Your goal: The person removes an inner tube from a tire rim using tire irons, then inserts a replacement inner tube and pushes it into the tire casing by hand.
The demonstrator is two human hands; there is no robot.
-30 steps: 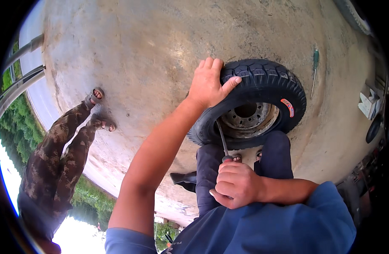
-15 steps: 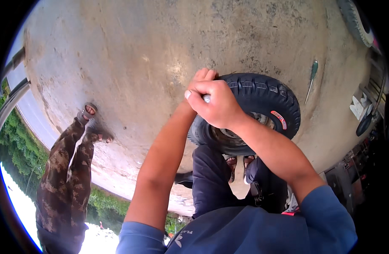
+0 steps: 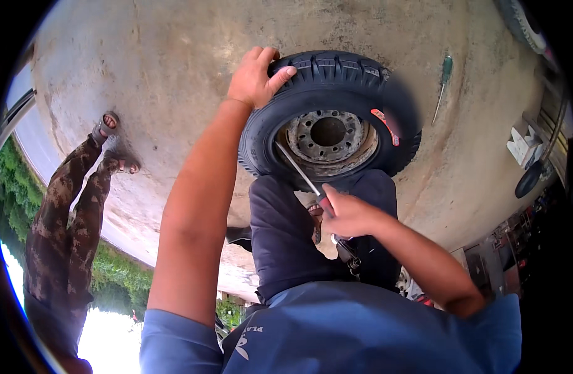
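A black tire point(image 3: 317, 96) with chunky tread is mounted on a worn metal rim point(image 3: 306, 144) and leans against my knees. My left hand point(image 3: 255, 80) grips its upper left edge, fingers curled over the tread and thumb on the shoulder. Closed round a red and black handle, my right hand point(image 3: 352, 215) holds a screwdriver point(image 3: 297, 168) in front of my lap. The long shaft points up and left, its tip at the left edge of the rim beside the tire's inner edge. A red and white label point(image 3: 387, 128) sits on the sidewall; the tire's upper right is blurred.
A second screwdriver point(image 3: 446, 71) with a green handle lies on the concrete floor point(image 3: 187, 81) to the right. Another tire point(image 3: 522, 25) shows at the far right. A person in camouflage trousers point(image 3: 65, 215) stands at the left.
My hands were together at the tire's upper left; the right has come down toward my lap and now shows the screwdriver. My left hand has settled on the tread. The rim faces me more.
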